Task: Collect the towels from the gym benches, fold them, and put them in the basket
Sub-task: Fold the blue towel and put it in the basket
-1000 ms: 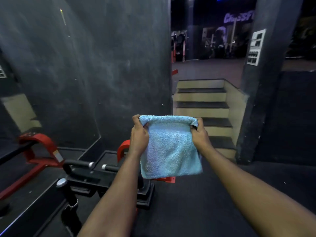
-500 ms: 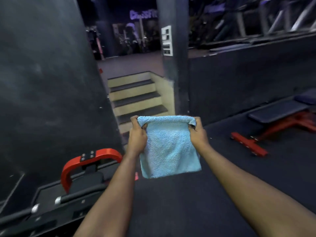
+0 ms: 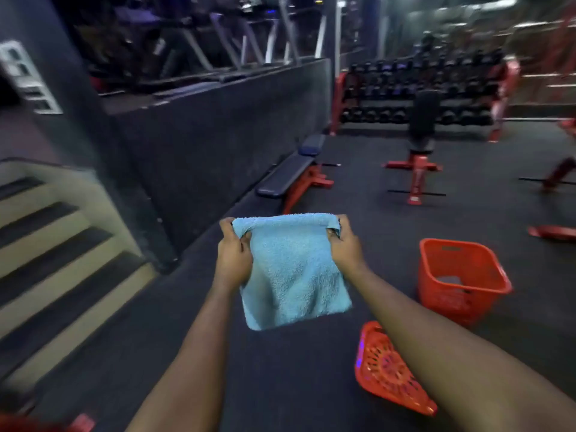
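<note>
out in front of me, above the dark rubber floor (image 3: pixel 280 385), i hold a light blue terry towel (image 3: pixel 293 275) that hangs as a folded, roughly square panel. my left hand (image 3: pixel 233 260) pinches its top left corner and my right hand (image 3: pixel 344 247) pinches the top right one. thumb and curled fingers bunch the cloth on each side, so the top edge is pulled taut and the rest drops flat. i judge the grip is there to hold the layers lined up: with one corner let go, the fold would sag open.

the red plastic laundry basket (image 3: pixel 445 302) stands on the floor to my right and a little ahead, well apart from the towel, its mouth open. something pale lies at its bottom, too dim for me to name. a red perforated plastic lid (image 3: pixel 386 372), which i take to be the basket's, lies on the floor nearer to me, so nothing blocks the opening.

a flat black padded gym bench on a red frame (image 3: pixel 286 177) stands further ahead; i see no towel on it. folding looks done or nearly so to me. what remains is to carry this towel right, over the rim, and lower it flat.
</note>
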